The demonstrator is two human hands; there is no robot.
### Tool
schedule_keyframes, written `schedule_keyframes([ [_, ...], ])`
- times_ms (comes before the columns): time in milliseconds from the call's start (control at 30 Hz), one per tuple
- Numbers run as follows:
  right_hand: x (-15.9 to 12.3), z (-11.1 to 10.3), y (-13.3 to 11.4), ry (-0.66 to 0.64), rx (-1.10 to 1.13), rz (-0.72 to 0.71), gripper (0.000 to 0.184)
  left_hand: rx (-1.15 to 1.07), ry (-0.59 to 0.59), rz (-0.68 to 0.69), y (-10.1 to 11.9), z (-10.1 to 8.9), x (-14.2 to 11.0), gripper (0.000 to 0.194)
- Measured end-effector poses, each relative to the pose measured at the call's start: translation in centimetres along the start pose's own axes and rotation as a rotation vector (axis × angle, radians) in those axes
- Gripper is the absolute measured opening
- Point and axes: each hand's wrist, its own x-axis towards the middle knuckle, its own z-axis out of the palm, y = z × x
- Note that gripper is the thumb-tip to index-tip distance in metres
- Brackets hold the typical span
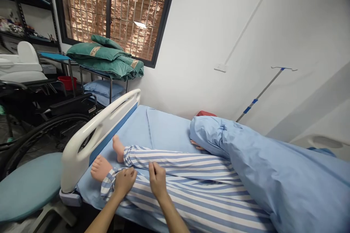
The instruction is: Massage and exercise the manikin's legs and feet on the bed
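Both of my hands are curled into fists over the lower legs of a figure in blue-and-white striped trousers (191, 193). My left hand (125, 181) is closed beside the nearer ankle, against or just above the trouser cuff. A short way to the right, my right hand (158, 179) is closed with its thumb side up, over the shin. No object shows in either fist. Two bare feet (101, 168) point toward the bed's footboard (102, 122). A blue quilt (251, 153) covers the upper part of the figure, and fingers (197, 145) peek from under its edge.
A light blue sheet (166, 125) covers the bed. Left of the footboard are a teal seat (35, 185) and a wheelchair (68, 116). Green cushions (106, 56) lie on a rack under the window. An IV pole (262, 93) leans along the right wall.
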Motion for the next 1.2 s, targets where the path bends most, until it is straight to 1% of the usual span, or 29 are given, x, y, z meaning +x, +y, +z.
schedule_keyframes([
  [33,-0.1,1.3,-0.9,-0.004,0.029,-0.004,0.037,0.004,-0.015,0.010,-0.1,-0.1,0.0,0.031],
  [100,-0.6,3.7,-1.2,-0.024,0.051,0.010,0.038,0.010,-0.052,0.030,-0.3,-0.3,0.0,0.031],
  [200,-2.1,6.7,0.5,-0.024,-0.016,0.080,0.040,-0.001,-0.073,0.037,-0.5,-0.3,0.0,0.033],
  [300,-3.1,8.4,2.2,-0.013,-0.112,0.120,0.040,-0.019,-0.076,0.038,-0.8,0.1,0.1,0.032],
  [400,-3.1,8.8,2.5,0.007,-0.134,0.128,0.042,-0.038,-0.077,0.021,-0.9,0.3,0.3,0.030],
  [500,-2.7,8.5,2.3,0.040,-0.094,0.153,0.044,-0.121,-0.045,-0.044,-0.3,0.0,0.6,0.029],
  [600,-2.4,8.2,2.3,0.070,0.012,0.208,0.046,-0.333,0.028,-0.099,1.4,-1.0,0.9,0.030],
  [733,-2.2,7.9,2.8,0.090,0.168,0.255,0.046,-0.744,0.109,-0.105,4.4,-2.3,1.0,0.033],
  [800,-2.2,7.8,3.0,0.108,0.213,0.272,0.045,-0.885,0.125,-0.099,5.3,-2.3,0.8,0.034],
  [867,-2.2,7.8,3.1,0.126,0.236,0.290,0.046,-0.931,0.137,-0.105,5.2,-1.5,0.6,0.035],
  [933,-2.3,7.9,3.2,0.144,0.240,0.305,0.045,-0.850,0.130,-0.098,4.0,-0.3,0.3,0.035],
  [1000,-2.4,8.1,3.2,0.163,0.233,0.320,0.044,-0.663,0.102,-0.056,2.5,1.1,0.1,0.034],
  [1067,-2.4,8.4,3.3,0.169,0.226,0.320,0.043,-0.478,0.064,-0.014,1.3,2.1,0.0,0.033],
  [1133,-2.4,8.5,3.4,0.168,0.223,0.316,0.042,-0.365,0.035,-0.001,0.7,2.4,0.1,0.034],
  [1200,-2.3,8.4,3.3,0.167,0.198,0.308,0.041,-0.295,0.014,-0.001,0.7,2.3,0.2,0.034],
])
